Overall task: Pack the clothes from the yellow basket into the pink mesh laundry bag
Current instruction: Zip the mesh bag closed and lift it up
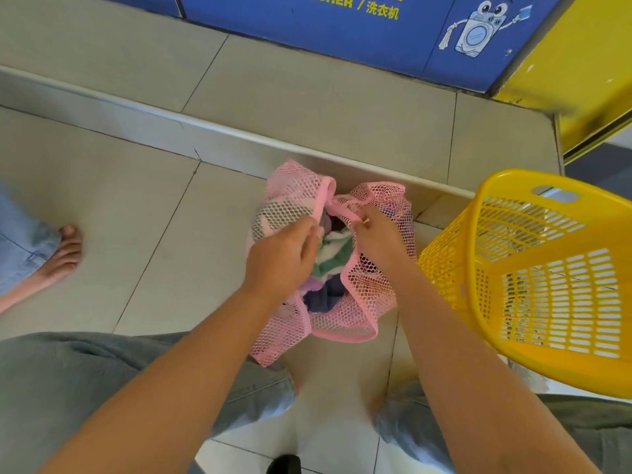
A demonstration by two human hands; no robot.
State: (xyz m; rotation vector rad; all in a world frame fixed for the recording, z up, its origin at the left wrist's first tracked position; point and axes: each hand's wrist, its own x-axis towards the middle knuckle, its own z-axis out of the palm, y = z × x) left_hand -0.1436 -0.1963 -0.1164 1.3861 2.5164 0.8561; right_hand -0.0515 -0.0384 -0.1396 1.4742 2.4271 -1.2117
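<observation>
Item: pink mesh laundry bag [359, 302], stuffed. Your left hand [284, 260] and right hand [378, 234] pinch its rim; a slipped pinch could spill the green-and-white striped cloth [333, 256]. Yellow slatted plastic basket [547, 278]: seemingly emptied.

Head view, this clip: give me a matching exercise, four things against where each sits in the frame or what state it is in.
Things:
1. pink mesh bag
2. yellow basket
3. green-and-white cloth
4. blue washer panel

Places or states:
A. tipped, empty as far as can be seen, at the right
B. on the wall at the top
C. inside the bag's mouth
D. on the floor, rim gripped by the left hand and right hand

Pairs: 1-D, 2-A, 3-C, 4-B
</observation>
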